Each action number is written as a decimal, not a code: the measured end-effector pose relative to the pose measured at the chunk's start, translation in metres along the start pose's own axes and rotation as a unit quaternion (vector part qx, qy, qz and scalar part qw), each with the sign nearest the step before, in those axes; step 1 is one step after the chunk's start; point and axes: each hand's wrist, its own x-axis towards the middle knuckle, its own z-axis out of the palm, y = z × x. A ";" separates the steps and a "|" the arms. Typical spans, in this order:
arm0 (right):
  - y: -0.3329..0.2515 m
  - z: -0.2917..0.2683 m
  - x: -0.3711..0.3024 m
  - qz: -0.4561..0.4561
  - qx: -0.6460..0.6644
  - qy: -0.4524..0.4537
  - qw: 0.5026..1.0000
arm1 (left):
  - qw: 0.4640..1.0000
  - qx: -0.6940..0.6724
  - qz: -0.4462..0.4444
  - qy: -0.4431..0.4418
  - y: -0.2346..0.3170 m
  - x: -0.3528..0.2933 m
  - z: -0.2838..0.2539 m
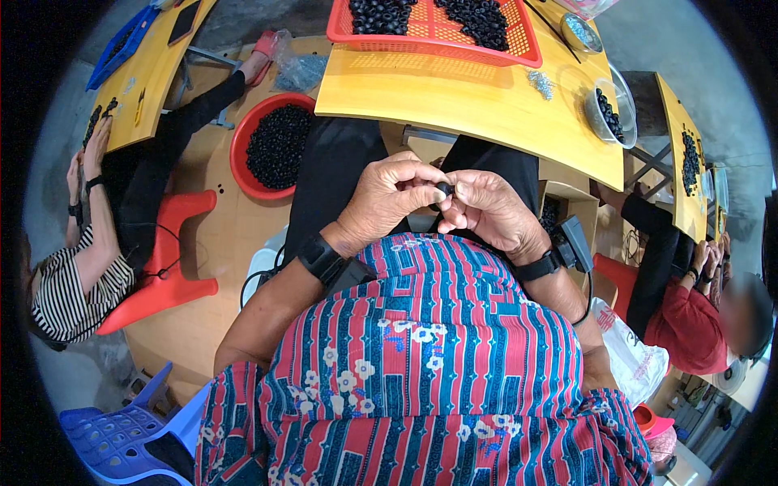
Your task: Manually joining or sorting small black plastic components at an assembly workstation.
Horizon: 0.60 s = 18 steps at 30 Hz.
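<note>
Above my lap, my left hand (393,190) and my right hand (492,206) meet, their fingertips pinched round a small round black part (444,188). Its exact kind is too small to tell, and the fingers cover some of it. On the yellow table (389,85) just ahead stands a red perforated basket (429,46) with two heaps of black ring-shaped parts (484,23). To the right on that table are a clear bowl (596,121) of black parts and a little pile of shiny small pieces (540,83).
A red basin (243,170) full of black parts sits on the floor at left. Below the table's right side stands a cardboard box (577,198). One person (93,259) works at the left table, another (689,316) at the right. A blue plastic chair (121,445) is at lower left.
</note>
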 end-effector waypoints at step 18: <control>0.007 0.009 0.005 -0.076 -0.118 0.011 0.990 | 0.975 -0.204 -0.072 -0.049 -0.013 0.001 0.008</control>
